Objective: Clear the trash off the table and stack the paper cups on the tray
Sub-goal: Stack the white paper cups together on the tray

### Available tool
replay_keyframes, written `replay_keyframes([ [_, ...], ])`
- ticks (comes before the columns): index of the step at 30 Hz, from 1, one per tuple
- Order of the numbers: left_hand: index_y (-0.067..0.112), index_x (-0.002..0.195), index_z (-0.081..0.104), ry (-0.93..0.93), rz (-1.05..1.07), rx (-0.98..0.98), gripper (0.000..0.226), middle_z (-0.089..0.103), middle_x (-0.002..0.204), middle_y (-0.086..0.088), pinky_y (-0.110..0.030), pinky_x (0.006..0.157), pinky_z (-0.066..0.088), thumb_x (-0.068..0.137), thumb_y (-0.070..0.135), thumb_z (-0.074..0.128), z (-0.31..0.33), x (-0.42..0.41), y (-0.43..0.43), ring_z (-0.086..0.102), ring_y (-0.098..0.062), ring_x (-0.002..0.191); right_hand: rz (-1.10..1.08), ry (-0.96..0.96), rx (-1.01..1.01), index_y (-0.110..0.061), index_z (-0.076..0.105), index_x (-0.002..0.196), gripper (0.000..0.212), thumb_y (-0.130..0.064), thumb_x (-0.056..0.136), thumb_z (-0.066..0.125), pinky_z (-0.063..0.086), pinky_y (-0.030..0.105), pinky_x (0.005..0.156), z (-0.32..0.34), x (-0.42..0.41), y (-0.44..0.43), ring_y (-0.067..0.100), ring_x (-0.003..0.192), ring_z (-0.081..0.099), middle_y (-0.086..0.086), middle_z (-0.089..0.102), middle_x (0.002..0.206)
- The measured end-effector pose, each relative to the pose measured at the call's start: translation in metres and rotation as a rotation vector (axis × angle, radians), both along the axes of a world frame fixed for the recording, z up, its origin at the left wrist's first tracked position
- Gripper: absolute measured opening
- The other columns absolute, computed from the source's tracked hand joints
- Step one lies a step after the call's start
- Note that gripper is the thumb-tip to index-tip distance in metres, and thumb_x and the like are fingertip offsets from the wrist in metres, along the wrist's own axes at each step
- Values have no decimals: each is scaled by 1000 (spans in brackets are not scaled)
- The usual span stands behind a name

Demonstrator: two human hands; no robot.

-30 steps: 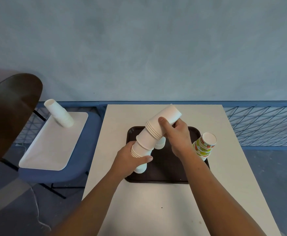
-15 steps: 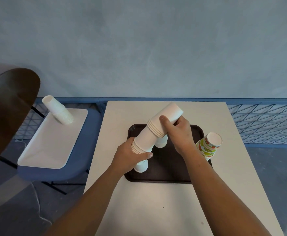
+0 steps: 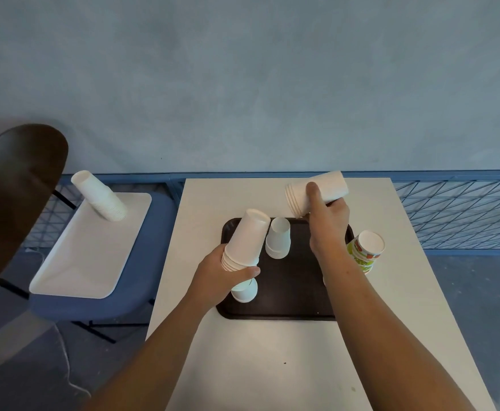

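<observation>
With each hand (image 3: 231,271) (image 3: 327,221) gripping a tilted stack of white paper cups (image 3: 247,240) (image 3: 317,192) (inverted), loose nested cups may slip onto the dark brown plastic tray (image 3: 290,292).

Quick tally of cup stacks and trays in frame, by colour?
White cup stacks: 5 (left hand, right hand, two on dark tray, one on white tray)
Printed cup stacks: 1
Dark trays: 1
White trays: 1
Total: 8

Single head view, close above table (image 3: 272,351), facing forward-down toward blue wall (image 3: 243,69).
</observation>
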State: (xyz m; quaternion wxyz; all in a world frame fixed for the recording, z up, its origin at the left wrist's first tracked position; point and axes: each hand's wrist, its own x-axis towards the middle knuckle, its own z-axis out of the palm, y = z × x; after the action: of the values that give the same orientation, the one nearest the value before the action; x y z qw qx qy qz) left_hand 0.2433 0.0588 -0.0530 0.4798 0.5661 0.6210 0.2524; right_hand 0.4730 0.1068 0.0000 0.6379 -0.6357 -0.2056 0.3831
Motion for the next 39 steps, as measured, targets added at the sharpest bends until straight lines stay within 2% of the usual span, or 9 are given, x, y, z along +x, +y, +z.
replay_keyframes([
  [4,34,109,70,-105,24,-17,47,77,102,11,-37,86,61,69,42,93,6,-3,0,72,-12,96,104,-435,-173,-19,59,103,43,-52,79,74,52,30,71,-23,-6,8,17,91,67,-5,67,96],
  [10,30,115,71,-176,29,-24,49,78,106,9,-38,88,62,72,40,92,13,-5,5,74,-14,97,386,-640,-416,-16,50,129,65,-47,80,79,55,44,95,-77,-14,17,27,114,62,5,62,125],
  [15,30,116,70,-221,20,-38,50,78,107,8,-36,87,61,73,40,92,17,-6,5,74,-12,98,524,-650,-485,-14,27,156,98,-34,79,84,42,49,113,-91,-19,12,34,141,40,10,40,153],
  [17,30,117,70,-233,16,-49,59,78,108,7,-40,90,62,65,49,89,17,-7,5,74,-14,100,433,-711,-347,-16,31,154,86,-30,83,78,40,46,112,-79,-24,1,29,143,34,6,38,154],
  [20,29,120,70,-237,-2,-63,62,77,111,5,-43,94,61,65,50,89,14,-7,3,74,-17,103,292,-642,-41,-22,51,138,52,-31,89,66,49,29,97,-43,-32,-20,13,124,52,-5,54,137],
  [22,29,121,68,-222,-25,-52,64,77,111,6,-43,94,61,65,51,89,14,-5,0,73,-16,103,453,-479,36,-22,58,132,39,-31,94,62,47,15,84,-14,-37,-31,4,105,60,-9,64,120],
  [24,31,123,66,-192,-54,-51,69,76,112,7,-44,95,60,63,53,91,15,-2,-1,72,-16,105,729,-510,-32,-21,59,128,38,-38,95,66,43,7,71,5,-40,-38,3,96,62,-10,66,108],
  [28,36,134,56,-76,-167,-22,87,71,119,11,-44,96,60,58,59,92,24,8,-10,69,-16,110,841,-607,-85,-22,61,115,41,-50,87,74,44,11,64,10,-41,-53,1,87,63,-16,63,96],
  [39,37,132,57,-47,-166,48,79,71,116,12,-46,96,61,63,55,91,45,9,-27,69,-16,107,715,-557,20,-21,66,113,39,-46,85,78,50,14,69,17,-31,-73,5,91,67,-9,70,102],
])
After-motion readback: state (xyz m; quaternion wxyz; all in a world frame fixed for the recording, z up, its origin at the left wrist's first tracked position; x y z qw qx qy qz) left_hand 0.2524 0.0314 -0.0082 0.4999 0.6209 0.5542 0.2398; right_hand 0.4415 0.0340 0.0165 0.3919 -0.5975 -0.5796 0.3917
